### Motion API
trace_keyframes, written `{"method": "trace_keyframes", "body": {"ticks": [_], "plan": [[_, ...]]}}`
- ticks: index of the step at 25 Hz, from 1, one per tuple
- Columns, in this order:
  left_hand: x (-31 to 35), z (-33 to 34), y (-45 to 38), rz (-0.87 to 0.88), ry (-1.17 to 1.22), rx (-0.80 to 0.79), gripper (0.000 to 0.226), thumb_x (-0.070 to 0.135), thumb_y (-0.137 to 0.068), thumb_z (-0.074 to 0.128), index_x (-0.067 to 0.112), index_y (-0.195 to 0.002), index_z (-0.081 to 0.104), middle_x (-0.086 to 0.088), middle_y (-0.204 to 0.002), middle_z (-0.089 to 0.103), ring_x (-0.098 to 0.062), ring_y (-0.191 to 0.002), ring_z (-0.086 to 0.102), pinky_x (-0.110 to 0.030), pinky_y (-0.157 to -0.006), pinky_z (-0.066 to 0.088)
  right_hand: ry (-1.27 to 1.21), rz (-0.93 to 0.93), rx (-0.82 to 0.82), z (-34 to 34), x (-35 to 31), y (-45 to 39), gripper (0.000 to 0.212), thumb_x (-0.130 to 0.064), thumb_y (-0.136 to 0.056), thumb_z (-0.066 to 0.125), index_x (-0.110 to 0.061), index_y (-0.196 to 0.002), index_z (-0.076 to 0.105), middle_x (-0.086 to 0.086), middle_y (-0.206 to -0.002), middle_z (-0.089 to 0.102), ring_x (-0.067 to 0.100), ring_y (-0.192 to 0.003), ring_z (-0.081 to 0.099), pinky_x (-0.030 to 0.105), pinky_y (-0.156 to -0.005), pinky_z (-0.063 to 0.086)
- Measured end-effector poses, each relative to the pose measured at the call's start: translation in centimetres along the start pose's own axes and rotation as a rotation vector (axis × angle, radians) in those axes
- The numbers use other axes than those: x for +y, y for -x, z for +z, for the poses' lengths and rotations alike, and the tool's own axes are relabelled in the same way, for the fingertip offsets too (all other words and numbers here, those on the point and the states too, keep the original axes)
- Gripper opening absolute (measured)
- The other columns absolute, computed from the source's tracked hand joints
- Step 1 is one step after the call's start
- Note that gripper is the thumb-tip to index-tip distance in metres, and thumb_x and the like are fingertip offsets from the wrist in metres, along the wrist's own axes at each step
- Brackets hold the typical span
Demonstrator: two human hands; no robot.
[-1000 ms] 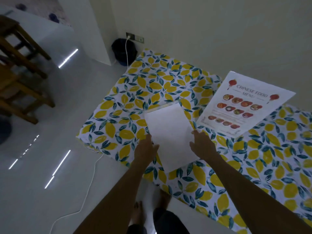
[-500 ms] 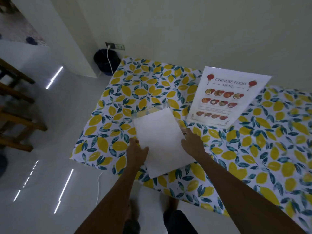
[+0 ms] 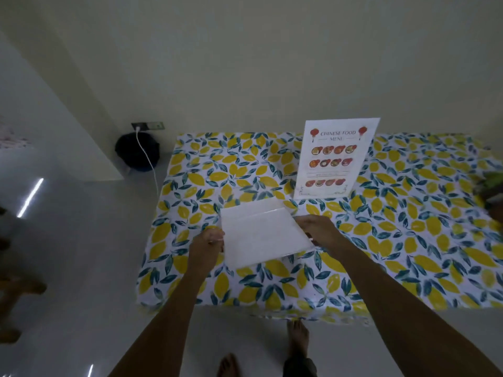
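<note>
A blank white sheet in a glossy clear sleeve [image 3: 262,232] lies over the lemon-print tablecloth [image 3: 381,240], near the table's left front. My left hand [image 3: 208,244] grips its left edge and my right hand [image 3: 317,229] grips its right edge. The sheet's near side looks slightly raised off the cloth. A printed "Chinese Food Menu" page [image 3: 336,157] stands upright behind the sheet, leaning toward the wall.
The table stands against a pale wall. On the floor to the left sits a dark round bin [image 3: 136,152] with a white cable [image 3: 148,164] running from a wall socket. A green object [image 3: 491,186] lies at the table's right edge. My bare feet show below.
The view swung right and now faces the table squarely. Both hands have closed on the sheet's side edges, and the sheet has turned to lie wider across the table.
</note>
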State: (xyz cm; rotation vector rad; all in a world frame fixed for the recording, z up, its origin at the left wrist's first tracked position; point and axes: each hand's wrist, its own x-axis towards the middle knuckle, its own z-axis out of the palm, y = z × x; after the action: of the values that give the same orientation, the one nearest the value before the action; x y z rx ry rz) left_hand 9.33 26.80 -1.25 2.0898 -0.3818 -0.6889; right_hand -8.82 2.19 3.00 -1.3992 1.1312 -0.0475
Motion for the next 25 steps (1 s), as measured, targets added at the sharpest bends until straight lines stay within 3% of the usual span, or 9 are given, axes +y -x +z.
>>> {"method": "trace_keyframes", "body": {"ticks": [2, 5, 8, 10, 12, 16, 18, 21, 25], "plan": [[0.2, -1.1, -0.8, 0.04, 0.115, -0.033, 0.021, -0.011, -0.088, 0.051, 0.003, -0.088, 0.067, -0.01, -0.082, 0.064, -0.026, -0.079, 0.061, -0.033, -0.07, 0.054, -0.025, -0.026, 0.018, 0.4, 0.0, 1.1, 0.021, -0.016, -0.092, 0.057, -0.017, -0.098, 0.077, 0.008, -0.101, 0.074, 0.024, -0.083, 0.067, 0.035, -0.068, 0.054], [1.2, -2.0, -1.1, 0.111, 0.099, -0.064, 0.024, -0.014, -0.087, 0.056, 0.0, -0.103, 0.066, -0.012, -0.097, 0.065, -0.025, -0.093, 0.063, -0.032, -0.08, 0.053, -0.091, -0.022, 0.06, 1.1, -0.4, 1.3, 0.021, -0.015, -0.093, 0.057, -0.015, -0.102, 0.076, 0.013, -0.109, 0.071, 0.029, -0.094, 0.065, 0.037, -0.071, 0.055], [1.7, -2.7, -2.0, 0.265, -0.105, -0.037, 0.027, -0.003, -0.089, 0.06, 0.002, -0.114, 0.069, -0.012, -0.11, 0.07, -0.024, -0.102, 0.066, -0.032, -0.087, 0.054, -0.115, -0.034, 0.088, 1.0, -1.2, 1.4, 0.02, -0.016, -0.094, 0.06, -0.009, -0.105, 0.075, 0.018, -0.098, 0.066, 0.029, -0.083, 0.061, 0.037, -0.067, 0.05], [2.6, -2.6, -3.0, 0.313, -0.085, -0.017, 0.023, 0.0, -0.089, 0.063, 0.006, -0.108, 0.073, -0.015, -0.104, 0.073, -0.025, -0.092, 0.07, -0.031, -0.084, 0.057, -0.153, -0.037, 0.073, 0.4, -1.9, 0.8, 0.021, -0.013, -0.094, 0.059, -0.006, -0.106, 0.074, 0.015, -0.084, 0.06, 0.027, -0.069, 0.056, 0.037, -0.062, 0.041], [4.6, -2.6, -3.8, 0.357, -0.078, -0.017, 0.016, 0.008, -0.087, 0.069, 0.008, -0.102, 0.074, -0.012, -0.091, 0.074, -0.015, -0.078, 0.068, -0.015, -0.071, 0.054, -0.15, -0.069, 0.061, -0.4, -2.9, 0.0, 0.017, -0.012, -0.091, 0.063, -0.006, -0.103, 0.075, 0.013, -0.075, 0.056, 0.023, -0.061, 0.049, 0.034, -0.056, 0.037], [7.8, -2.6, -7.0, 0.362, -0.067, 0.007, 0.025, 0.035, -0.086, 0.07, 0.01, -0.082, 0.074, -0.006, -0.073, 0.07, -0.019, -0.071, 0.067, -0.028, -0.064, 0.051, 0.076, -0.251, 0.105, -1.6, -5.6, -2.8, 0.017, -0.034, -0.086, 0.071, -0.018, -0.09, 0.075, 0.005, -0.071, 0.063, 0.022, -0.071, 0.062, 0.03, -0.056, 0.05], [8.6, -2.6, -8.9, 0.383, -0.128, 0.047, 0.041, 0.041, -0.087, 0.067, 0.006, -0.066, 0.059, -0.015, -0.061, 0.058, -0.027, -0.06, 0.059, -0.035, -0.058, 0.044, 0.211, -0.319, 0.12, -2.1, -7.1, -4.3, 0.02, -0.036, -0.089, 0.067, -0.016, -0.09, 0.072, 0.004, -0.074, 0.066, 0.027, -0.076, 0.069, 0.037, -0.063, 0.057], [10.1, -2.5, -11.2, 0.428, -0.191, 0.097, 0.052, 0.043, -0.091, 0.061, 0.004, -0.062, 0.043, -0.012, -0.053, 0.039, -0.022, -0.048, 0.041, -0.027, -0.051, 0.03, 0.413, -0.461, 0.181, -2.4, -8.8, -6.6, 0.031, -0.04, -0.093, 0.058, -0.013, -0.099, 0.073, 0.008, -0.089, 0.074, 0.027, -0.084, 0.071, 0.044, -0.08, 0.057], [11.7, -1.8, -13.9, 0.427, -0.251, 0.166, 0.05, 0.042, -0.094, 0.056, 0.002, -0.065, 0.046, -0.012, -0.052, 0.04, -0.02, -0.048, 0.04, -0.024, -0.05, 0.028, 0.475, -0.513, 0.29, -1.8, -10.0, -10.0, 0.028, -0.039, -0.095, 0.054, -0.017, -0.099, 0.071, 0.007, -0.089, 0.077, 0.023, -0.069, 0.073, 0.045, -0.069, 0.06]]}}
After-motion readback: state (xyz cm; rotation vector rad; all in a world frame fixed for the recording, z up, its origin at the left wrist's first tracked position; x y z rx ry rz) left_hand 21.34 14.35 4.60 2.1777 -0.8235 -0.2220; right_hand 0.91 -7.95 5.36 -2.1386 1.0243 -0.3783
